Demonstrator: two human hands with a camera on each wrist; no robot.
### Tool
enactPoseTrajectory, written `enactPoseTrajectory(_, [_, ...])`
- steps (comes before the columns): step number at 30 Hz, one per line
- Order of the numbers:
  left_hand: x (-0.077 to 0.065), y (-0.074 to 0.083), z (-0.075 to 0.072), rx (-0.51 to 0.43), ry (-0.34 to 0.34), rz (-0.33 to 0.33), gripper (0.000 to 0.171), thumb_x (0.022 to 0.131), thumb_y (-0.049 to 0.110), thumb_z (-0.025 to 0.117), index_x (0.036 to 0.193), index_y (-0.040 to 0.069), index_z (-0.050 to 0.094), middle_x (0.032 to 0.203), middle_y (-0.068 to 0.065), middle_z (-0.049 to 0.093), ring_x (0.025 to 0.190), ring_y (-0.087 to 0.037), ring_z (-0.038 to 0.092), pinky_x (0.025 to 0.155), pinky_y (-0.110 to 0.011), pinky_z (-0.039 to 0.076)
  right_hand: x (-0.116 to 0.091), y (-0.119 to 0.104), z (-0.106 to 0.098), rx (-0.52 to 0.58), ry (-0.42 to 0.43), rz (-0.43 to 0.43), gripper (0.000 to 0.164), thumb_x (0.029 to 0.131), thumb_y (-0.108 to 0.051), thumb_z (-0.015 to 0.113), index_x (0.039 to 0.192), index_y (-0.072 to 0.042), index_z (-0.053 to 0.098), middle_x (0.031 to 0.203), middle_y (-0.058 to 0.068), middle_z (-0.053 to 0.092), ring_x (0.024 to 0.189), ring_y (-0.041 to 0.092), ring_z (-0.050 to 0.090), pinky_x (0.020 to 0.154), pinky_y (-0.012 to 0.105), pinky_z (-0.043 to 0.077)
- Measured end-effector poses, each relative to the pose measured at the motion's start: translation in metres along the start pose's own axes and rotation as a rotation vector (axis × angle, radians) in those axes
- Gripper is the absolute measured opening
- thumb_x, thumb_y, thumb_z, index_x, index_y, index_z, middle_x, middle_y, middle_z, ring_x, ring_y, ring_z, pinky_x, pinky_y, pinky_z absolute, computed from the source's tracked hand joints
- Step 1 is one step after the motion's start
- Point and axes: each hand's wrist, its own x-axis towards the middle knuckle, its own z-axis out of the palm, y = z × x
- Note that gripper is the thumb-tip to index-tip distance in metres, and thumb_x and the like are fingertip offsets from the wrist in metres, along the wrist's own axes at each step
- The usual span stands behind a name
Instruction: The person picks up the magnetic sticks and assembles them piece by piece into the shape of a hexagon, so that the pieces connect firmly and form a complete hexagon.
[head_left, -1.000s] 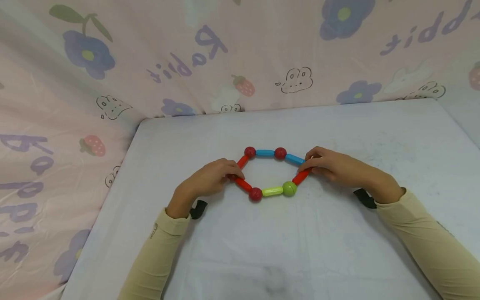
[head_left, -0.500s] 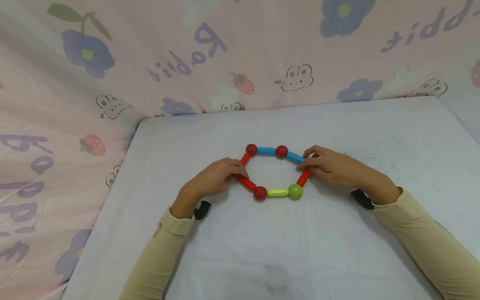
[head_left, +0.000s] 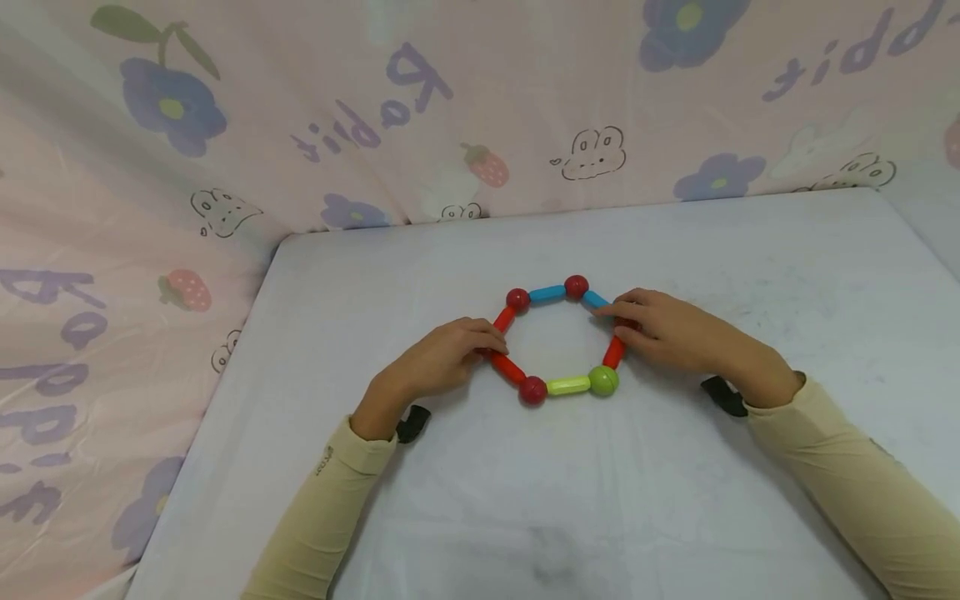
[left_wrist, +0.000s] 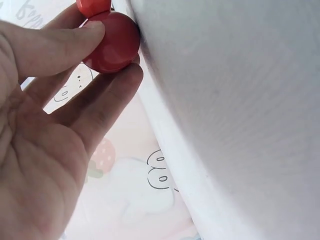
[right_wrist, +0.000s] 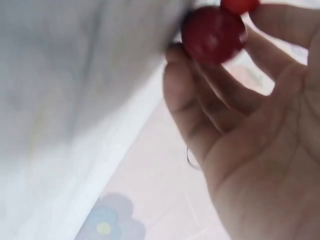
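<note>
A six-sided ring of toy rods and balls lies on the white table. My left hand (head_left: 450,354) holds a red ball (left_wrist: 117,42) at the ring's left corner, thumb on one side and fingers on the other. At the right corner, my right hand (head_left: 667,329) has its fingers around another red ball (right_wrist: 212,36). Two red balls, one of them the far ball (head_left: 576,287), flank a blue rod (head_left: 547,293). Nearest the front, a yellow-green rod (head_left: 568,385) links a red ball (head_left: 532,391) to a green ball (head_left: 603,380). Red rods, such as the lower-left rod (head_left: 508,368), complete the sides.
The white-covered table (head_left: 480,500) extends around the ring on all sides. Behind it and to the left hangs a pink curtain (head_left: 525,92) printed with flowers, strawberries and rabbits. Black straps sit at both wrists.
The ring has shifted right, and its sides now spread into a more even hexagon. My left hand has moved right with it; my right hand has stayed nearly in place.
</note>
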Motion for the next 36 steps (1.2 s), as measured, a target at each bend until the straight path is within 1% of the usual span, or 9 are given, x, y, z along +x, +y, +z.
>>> enactPoseTrajectory(5, [0.001,-0.001,0.002,0.001,0.027,-0.007,0.031,0.094,-0.002,0.062,0.119,0.013,0.072,0.124,0.001,0.067,0.121,-0.017,0.059,0.110,-0.035,0.046,-0.004,0.004,-0.008,0.039,-0.016,-0.034,0.032,0.098,-0.013,0.060,0.129,-0.017,0.066,0.120,0.001,0.065,0.104,0.016,0.061,0.090,0.041,0.053])
enactPoseTrajectory(8, [0.001,-0.002,0.002,0.000,0.040,0.000,0.031,0.093,-0.003,0.063,0.120,0.011,0.072,0.124,0.000,0.067,0.122,-0.018,0.059,0.110,-0.035,0.046,-0.004,0.006,-0.008,0.056,-0.028,-0.073,0.030,0.097,-0.011,0.062,0.125,-0.019,0.068,0.117,-0.004,0.065,0.103,0.012,0.060,0.089,0.039,0.054])
enactPoseTrajectory(11, [0.001,-0.003,0.001,0.008,0.046,-0.007,0.031,0.093,-0.002,0.063,0.120,0.011,0.072,0.125,0.000,0.067,0.123,-0.019,0.059,0.110,-0.035,0.046,-0.004,0.006,-0.007,0.058,-0.036,-0.093,0.029,0.097,-0.012,0.063,0.124,-0.022,0.068,0.115,-0.007,0.064,0.103,0.010,0.060,0.090,0.038,0.054])
enactPoseTrajectory(17, [0.000,-0.006,0.000,0.018,0.044,-0.016,0.030,0.093,-0.001,0.063,0.119,0.013,0.073,0.126,0.001,0.067,0.124,-0.018,0.058,0.110,-0.035,0.046,-0.005,0.005,-0.009,0.048,-0.027,-0.105,0.027,0.096,-0.016,0.066,0.122,-0.023,0.069,0.113,-0.010,0.065,0.100,0.008,0.060,0.088,0.037,0.054])
enactPoseTrajectory(23, [-0.002,-0.008,-0.001,-0.001,0.046,-0.018,0.032,0.094,0.001,0.064,0.123,0.014,0.070,0.128,0.002,0.066,0.123,-0.017,0.059,0.108,-0.034,0.047,-0.005,0.007,-0.009,0.065,-0.027,-0.119,0.027,0.096,-0.016,0.066,0.122,-0.023,0.069,0.112,-0.010,0.065,0.101,0.009,0.060,0.088,0.038,0.054])
enactPoseTrajectory(26, [-0.002,-0.009,-0.002,-0.034,0.058,-0.023,0.034,0.093,0.002,0.066,0.125,0.014,0.069,0.128,0.002,0.065,0.122,-0.016,0.060,0.106,-0.033,0.049,-0.005,0.009,-0.010,0.058,-0.030,-0.110,0.031,0.094,-0.014,0.068,0.124,-0.022,0.068,0.113,-0.009,0.066,0.103,0.011,0.060,0.091,0.041,0.054])
enactPoseTrajectory(29, [-0.003,-0.010,-0.002,-0.058,0.072,-0.039,0.035,0.091,0.002,0.069,0.124,0.013,0.069,0.128,0.002,0.064,0.121,-0.016,0.060,0.105,-0.033,0.050,-0.006,0.010,-0.012,0.045,-0.033,-0.083,0.036,0.091,-0.014,0.071,0.125,-0.022,0.067,0.115,-0.008,0.066,0.107,0.014,0.061,0.095,0.045,0.053])
enactPoseTrajectory(32, [-0.003,-0.010,-0.003,-0.063,0.094,-0.073,0.034,0.089,0.004,0.072,0.122,0.013,0.070,0.125,0.001,0.063,0.117,-0.017,0.060,0.103,-0.034,0.052,-0.007,0.010,-0.014,0.042,-0.037,-0.045,0.037,0.090,-0.015,0.073,0.126,-0.022,0.067,0.116,-0.006,0.067,0.108,0.016,0.062,0.094,0.045,0.053])
enactPoseTrajectory(36, [-0.002,-0.010,-0.003,-0.070,0.123,-0.146,0.033,0.087,0.008,0.076,0.119,0.013,0.070,0.116,0.001,0.066,0.107,-0.018,0.063,0.097,-0.035,0.054,-0.008,0.009,-0.015,0.051,-0.031,-0.008,0.038,0.088,-0.019,0.076,0.125,-0.021,0.066,0.112,-0.004,0.069,0.104,0.017,0.063,0.088,0.042,0.053])
